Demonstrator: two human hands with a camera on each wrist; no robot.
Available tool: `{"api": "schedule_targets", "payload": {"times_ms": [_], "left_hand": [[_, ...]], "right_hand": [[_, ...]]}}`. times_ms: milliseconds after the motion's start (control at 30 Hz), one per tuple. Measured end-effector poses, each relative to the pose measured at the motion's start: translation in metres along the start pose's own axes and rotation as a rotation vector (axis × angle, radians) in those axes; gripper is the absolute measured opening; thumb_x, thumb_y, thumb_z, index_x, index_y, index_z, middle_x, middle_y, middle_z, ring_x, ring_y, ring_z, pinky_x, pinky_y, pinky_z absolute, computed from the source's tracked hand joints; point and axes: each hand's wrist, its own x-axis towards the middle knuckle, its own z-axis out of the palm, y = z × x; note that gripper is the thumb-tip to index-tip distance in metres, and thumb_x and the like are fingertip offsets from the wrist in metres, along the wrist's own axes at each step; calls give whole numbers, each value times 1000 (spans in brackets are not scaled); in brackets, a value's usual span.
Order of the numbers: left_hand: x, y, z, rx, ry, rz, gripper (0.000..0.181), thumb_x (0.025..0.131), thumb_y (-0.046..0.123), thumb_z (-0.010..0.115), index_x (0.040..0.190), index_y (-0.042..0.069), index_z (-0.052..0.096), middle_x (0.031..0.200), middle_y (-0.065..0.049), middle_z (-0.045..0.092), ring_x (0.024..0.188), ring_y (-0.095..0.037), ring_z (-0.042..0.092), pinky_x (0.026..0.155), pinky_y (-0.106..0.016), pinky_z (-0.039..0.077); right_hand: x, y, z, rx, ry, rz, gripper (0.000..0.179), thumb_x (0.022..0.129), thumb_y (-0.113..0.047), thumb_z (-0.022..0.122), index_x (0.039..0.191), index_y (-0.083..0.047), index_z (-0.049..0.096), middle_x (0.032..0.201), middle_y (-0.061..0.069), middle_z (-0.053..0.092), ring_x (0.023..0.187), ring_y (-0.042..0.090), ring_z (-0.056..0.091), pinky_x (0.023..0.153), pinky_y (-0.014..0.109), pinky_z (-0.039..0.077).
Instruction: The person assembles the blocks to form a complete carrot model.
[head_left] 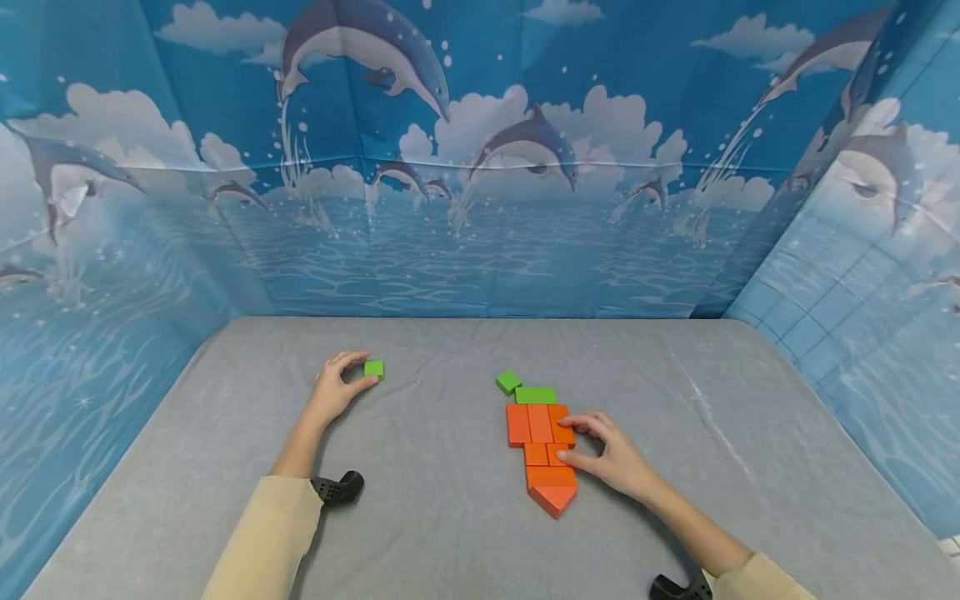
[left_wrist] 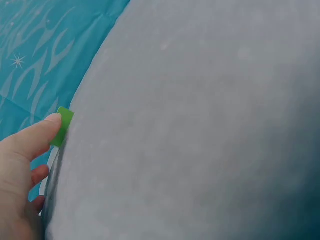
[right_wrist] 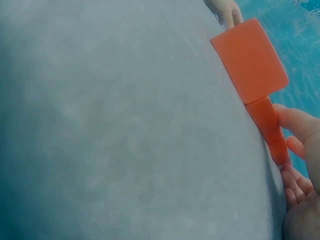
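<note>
My left hand (head_left: 339, 390) pinches a small green cube (head_left: 374, 368) between thumb and fingers at the back left of the table; in the left wrist view the thumb presses the green cube (left_wrist: 63, 126). My right hand (head_left: 611, 454) touches the right side of an orange block figure (head_left: 538, 425), index finger at the upper row and thumb by the small blocks below. That figure has upright orange blocks on top, smaller ones under them, then a wide block and a triangular block (head_left: 553, 498) at the front. A flat green block (head_left: 535, 395) lies against its back end.
Another green cube (head_left: 508, 382), turned at an angle, sits by the flat green block's left corner. The grey cloth-covered table (head_left: 427, 533) meets a blue dolphin-print curtain (head_left: 480, 250) at the back and sides. Black wrist straps (head_left: 341, 487) show at both sleeves.
</note>
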Motion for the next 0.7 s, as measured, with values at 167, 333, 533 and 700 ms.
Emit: {"api": "schedule_targets", "payload": {"times_ms": [167,333,533,700], "left_hand": [[0,-2,-2,64,-48,-33,48,81,18,70,123,1,55,124,-19,52,110,-35,45,94,-54,20],[0,-3,-1,94,-54,-37,44,83,16,68,122,0,55,122,-19,53,109,-35,45,93,-54,20],[-2,-4,-1,97,-45,-32,42,83,16,68,120,1,57,120,-19,54,109,-36,44,94,-56,19],[-1,0,0,83,-33,-21,41,83,18,68,119,1,58,119,-19,55,108,-36,46,94,-56,21]], "right_hand": [[0,-7,0,-14,2,-5,41,77,-16,74,115,-8,59,110,7,53,100,23,50,91,35,40],[-4,-33,-6,-12,1,-9,40,77,-7,72,113,1,59,107,15,53,98,31,51,90,38,41],[-6,-39,-7,-8,2,-8,40,76,-8,73,113,1,59,107,16,54,98,30,51,90,39,41],[-7,-39,-6,-7,3,-9,40,77,-7,72,113,1,59,107,16,54,98,31,51,89,40,41]]}}
